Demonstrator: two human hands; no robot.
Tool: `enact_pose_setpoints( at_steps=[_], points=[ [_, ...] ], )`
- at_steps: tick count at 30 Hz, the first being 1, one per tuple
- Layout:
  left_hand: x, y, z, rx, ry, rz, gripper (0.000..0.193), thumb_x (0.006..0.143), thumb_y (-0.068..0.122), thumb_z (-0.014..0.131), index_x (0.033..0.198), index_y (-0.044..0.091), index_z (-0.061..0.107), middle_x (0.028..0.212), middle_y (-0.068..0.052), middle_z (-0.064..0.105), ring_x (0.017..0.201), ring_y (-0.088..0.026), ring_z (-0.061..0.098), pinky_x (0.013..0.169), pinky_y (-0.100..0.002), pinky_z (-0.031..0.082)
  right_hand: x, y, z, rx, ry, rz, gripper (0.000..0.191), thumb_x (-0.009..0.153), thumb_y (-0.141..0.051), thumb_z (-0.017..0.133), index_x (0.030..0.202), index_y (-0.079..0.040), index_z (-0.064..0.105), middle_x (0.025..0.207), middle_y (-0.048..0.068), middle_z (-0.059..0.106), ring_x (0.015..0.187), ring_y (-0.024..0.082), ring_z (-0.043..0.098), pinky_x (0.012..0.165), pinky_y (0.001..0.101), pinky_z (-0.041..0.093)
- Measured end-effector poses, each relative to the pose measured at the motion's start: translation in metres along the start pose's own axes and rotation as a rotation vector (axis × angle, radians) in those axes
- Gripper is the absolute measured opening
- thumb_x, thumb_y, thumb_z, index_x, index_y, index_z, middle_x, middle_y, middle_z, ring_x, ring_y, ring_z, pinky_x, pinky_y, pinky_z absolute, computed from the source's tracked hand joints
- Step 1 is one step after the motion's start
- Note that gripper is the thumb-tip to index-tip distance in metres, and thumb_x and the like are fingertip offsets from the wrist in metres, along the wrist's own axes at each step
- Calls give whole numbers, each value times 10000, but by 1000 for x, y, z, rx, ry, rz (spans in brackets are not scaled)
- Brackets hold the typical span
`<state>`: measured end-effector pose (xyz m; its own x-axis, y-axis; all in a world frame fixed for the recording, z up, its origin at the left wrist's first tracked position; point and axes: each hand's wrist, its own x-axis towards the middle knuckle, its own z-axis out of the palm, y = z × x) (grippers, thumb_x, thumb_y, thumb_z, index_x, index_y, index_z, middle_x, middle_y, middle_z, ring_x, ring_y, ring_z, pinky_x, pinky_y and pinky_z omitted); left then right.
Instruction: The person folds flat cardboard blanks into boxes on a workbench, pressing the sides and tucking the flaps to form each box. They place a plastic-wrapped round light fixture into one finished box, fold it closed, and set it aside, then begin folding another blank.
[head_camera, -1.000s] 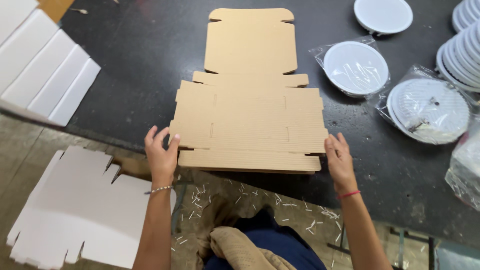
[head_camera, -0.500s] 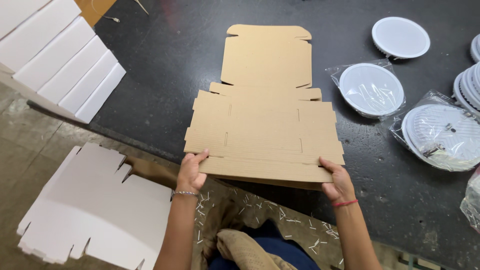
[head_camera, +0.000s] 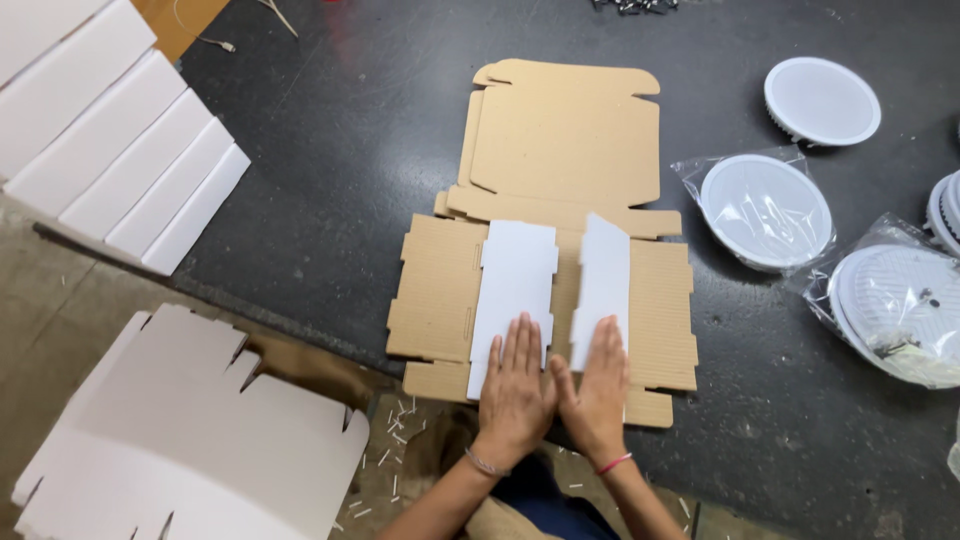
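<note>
A dark, speckled tabletop (head_camera: 330, 170) filled most of the frame, its near edge running diagonally from the left side down toward the bottom centre, with a pale concrete floor (head_camera: 60, 330) below it, littered with small white scraps. On the tabletop at the centre lay a flat brown cardboard box blank (head_camera: 560, 140), unfolded, its long lid panel reaching toward the top of the frame. Two white flaps (head_camera: 515, 285) were folded inward over its lower panel, the right one tilted up. The left hand (head_camera: 515, 385) and the right hand (head_camera: 595, 385) lay side by side, open and flat with fingers together, palms down, pressing on the lower ends of those flaps; neither pinched anything. At the upper left, a row of white folded boxes (head_camera: 120, 160) lay overlapped on the tabletop. At the lower left, a stack of white die-cut blanks (head_camera: 190, 440) sat over the floor. On the right, round white discs lay on the tabletop: one bare disc (head_camera: 822, 100) at the top, and two sealed in clear plastic bags (head_camera: 765, 210) below it.
</note>
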<state>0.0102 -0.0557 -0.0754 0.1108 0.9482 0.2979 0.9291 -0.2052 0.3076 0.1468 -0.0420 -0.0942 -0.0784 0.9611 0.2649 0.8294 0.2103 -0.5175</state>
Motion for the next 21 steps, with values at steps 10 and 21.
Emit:
enact_pose_setpoints(
  at_steps=[10,21],
  points=[
    [41,-39,6,55,-724,2,466,961,434,488,1245,89,623,1330,-111,630,1238,-235,589,1095,-396,454,44,48,-11,86,-284,-19,582,1059,-475,297,1338,-125,669,1428,166,636,1405,304,536,1178,407,393],
    [187,-113,43,-1255,137,-799,476,986,328,700,1096,-103,530,976,-213,674,797,-207,582,685,-397,489,172,71,-28,1184,40,667,346,1044,-324,576,1127,0,664,899,6,649,811,123,568,705,303,466]
  ],
)
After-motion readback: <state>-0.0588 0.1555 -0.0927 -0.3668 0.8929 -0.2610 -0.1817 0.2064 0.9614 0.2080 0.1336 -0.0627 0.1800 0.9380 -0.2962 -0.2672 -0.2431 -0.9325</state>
